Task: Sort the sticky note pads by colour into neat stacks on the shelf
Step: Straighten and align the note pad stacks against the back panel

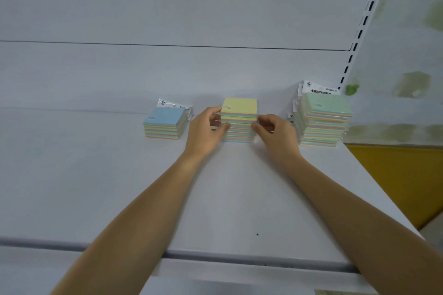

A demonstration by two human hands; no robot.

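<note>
"White metal lip at the bottom of frame, is that the shelf (239,199)?" the picture editor asks.

"Yes. Two bare forearms reach across it. The left hand (206,130) and right hand (275,130) meet at the yellow-topped stack (239,127), the middle of three, standing toward the back of the shelf. Each grip is curled in and pinches a side of it, the left thumb across its front."

"The step?"

"Squaring the pile, by my reading. Its upper pads look slightly off from those below, so it wants even pressure from both sides, low as well as high, with the top pad (239,106) kept from sliding. Push from one side only and the column could shear."

"Anything crowding the hands?"

"The blue-topped stack (165,123) sits near the left wrist, the taller green-topped stack (324,122) near the right. Both stand apart from the middle pile, but a wrist swung wide could clip either. The green one looks ragged and stands close to the shelf's right end. Every pad's edge shows mixed pastel layers, so colour reads from the top sheet."

"And behind?"

"Printed header cards (316,88) poke up behind the blue and green stacks, then a plain pale back panel (167,7) and a slotted upright (366,19) at right."
</note>
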